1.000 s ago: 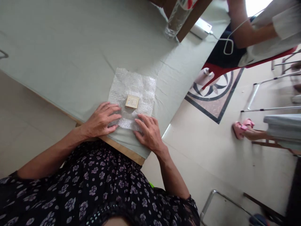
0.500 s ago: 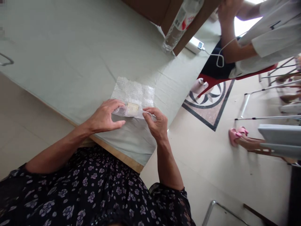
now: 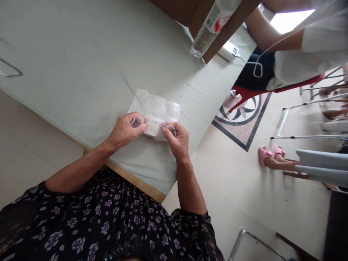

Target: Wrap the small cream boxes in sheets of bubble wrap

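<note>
A sheet of clear bubble wrap (image 3: pixel 154 105) lies on the pale green cloth of the table near its corner. Its near edge is folded up around a small flat pale block (image 3: pixel 153 128), whose kind I cannot make out. My left hand (image 3: pixel 127 128) pinches the folded wrap at the block's left end, thumb and fingers together. At the right end my right hand (image 3: pixel 178 137) grips the wrap between thumb and fingers. The far part of the sheet stays flat on the cloth.
Beyond the sheet, a clear plastic bottle (image 3: pixel 209 29) leans by a brown cardboard box (image 3: pixel 176 11). A white device (image 3: pixel 230 50) with a cable sits beside it. A person in a white sleeve (image 3: pixel 320 40) sits on a red chair (image 3: pixel 244 98) at the right.
My left thumb has closed onto the wrap, and both hands have drawn slightly closer. The block's printed cream face no longer shows; a plain pale face does.
</note>
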The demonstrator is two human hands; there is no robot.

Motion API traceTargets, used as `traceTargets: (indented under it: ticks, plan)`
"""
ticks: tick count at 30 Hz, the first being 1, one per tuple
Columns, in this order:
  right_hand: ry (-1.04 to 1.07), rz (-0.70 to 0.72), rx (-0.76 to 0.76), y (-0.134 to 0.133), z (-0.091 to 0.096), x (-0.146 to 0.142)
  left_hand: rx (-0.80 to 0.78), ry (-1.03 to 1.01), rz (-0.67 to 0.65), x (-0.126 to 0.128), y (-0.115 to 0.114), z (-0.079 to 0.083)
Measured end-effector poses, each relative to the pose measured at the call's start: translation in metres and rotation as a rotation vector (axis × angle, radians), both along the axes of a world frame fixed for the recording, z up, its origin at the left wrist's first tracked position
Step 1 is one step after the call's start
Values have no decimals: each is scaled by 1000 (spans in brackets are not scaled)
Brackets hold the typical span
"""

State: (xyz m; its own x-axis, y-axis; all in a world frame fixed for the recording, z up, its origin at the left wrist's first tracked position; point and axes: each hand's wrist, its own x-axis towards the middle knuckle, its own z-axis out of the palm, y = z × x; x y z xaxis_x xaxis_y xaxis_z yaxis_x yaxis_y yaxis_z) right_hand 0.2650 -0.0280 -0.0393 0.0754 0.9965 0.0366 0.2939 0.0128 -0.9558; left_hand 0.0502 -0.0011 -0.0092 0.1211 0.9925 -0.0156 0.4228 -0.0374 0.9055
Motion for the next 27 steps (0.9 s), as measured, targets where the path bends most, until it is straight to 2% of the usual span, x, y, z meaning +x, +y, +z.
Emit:
traceTargets:
  ticks: [7, 12, 14, 17, 19, 22, 24, 27]
  plan:
    - [9, -78, -13, -7, -11, -1, -11, -54, 29, -1, -1, -9]
    - [-175, -180, 93, -12, -20, 9, 3, -49, 22, 1, 2, -11]
    - [-303, -231, 174, -17, -15, 12, 8, -44, 25, 2, 2, -12]
    - [-477, -294, 339, -34, 4, 8, 18, -41, 29, 2, 2, -14]
    - [-548, -240, 422, -46, 19, -1, 32, -29, 26, 2, 1, -15]
    - [-600, 28, 432, -52, 27, -20, 49, -18, 21, 3, 1, -16]
    - [-652, 142, 435, -47, 21, -28, 47, -17, 16, 3, 2, -16]
    - [-742, 171, 459, -33, 6, -31, 18, 17, 3, -3, 2, -13]
